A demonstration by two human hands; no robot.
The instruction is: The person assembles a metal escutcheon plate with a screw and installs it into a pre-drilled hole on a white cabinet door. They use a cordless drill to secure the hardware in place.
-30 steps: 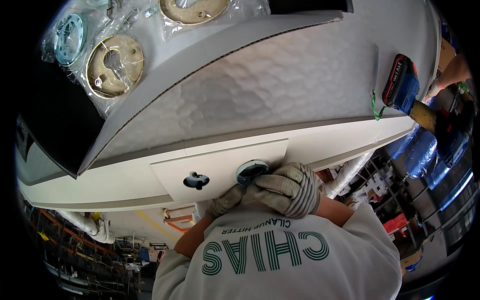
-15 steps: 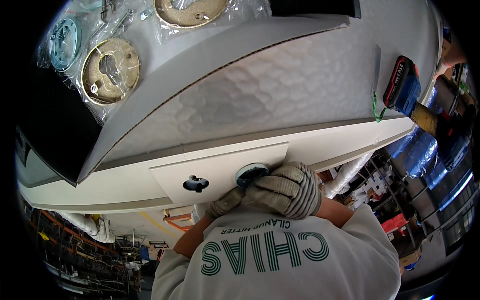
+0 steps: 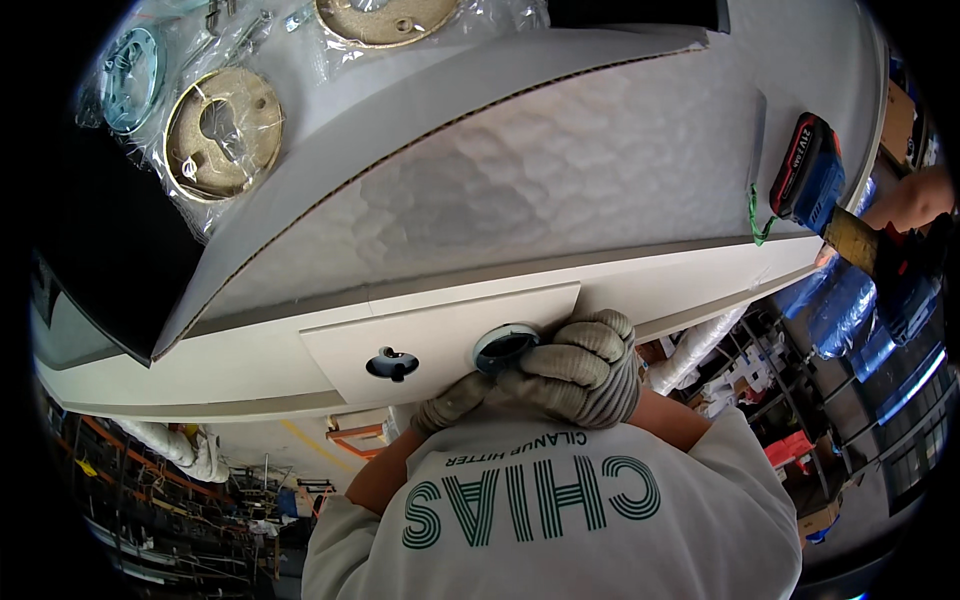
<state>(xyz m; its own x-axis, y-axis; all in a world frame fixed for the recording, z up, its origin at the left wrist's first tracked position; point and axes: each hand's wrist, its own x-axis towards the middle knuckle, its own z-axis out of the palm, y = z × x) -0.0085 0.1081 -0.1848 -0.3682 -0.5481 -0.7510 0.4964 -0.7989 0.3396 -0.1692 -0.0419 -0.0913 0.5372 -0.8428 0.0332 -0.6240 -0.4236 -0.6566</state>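
A flat white panel (image 3: 440, 350) lies along the near edge of the table, with an irregular cut-out (image 3: 391, 365) on its left part. At its right part sits a round metal ring (image 3: 497, 337) with a dark opening. My gloved right hand (image 3: 582, 368) is closed at the ring's right side, its fingers curled against the rim. My gloved left hand (image 3: 452, 402) is closed at the panel's near edge, just below and left of the ring; some of its fingers are hidden.
Brass-coloured round plates (image 3: 222, 135) and a bluish ring (image 3: 132, 80) lie in clear plastic at the far left. A corrugated cardboard sheet (image 3: 330, 195) covers part of the table. A blue cordless power tool (image 3: 815, 185) lies at the right, near another person's hand (image 3: 912, 200).
My right hand has shifted slightly, its fingers bending differently at the ring. The other person's hand has come further into view beside the power tool.
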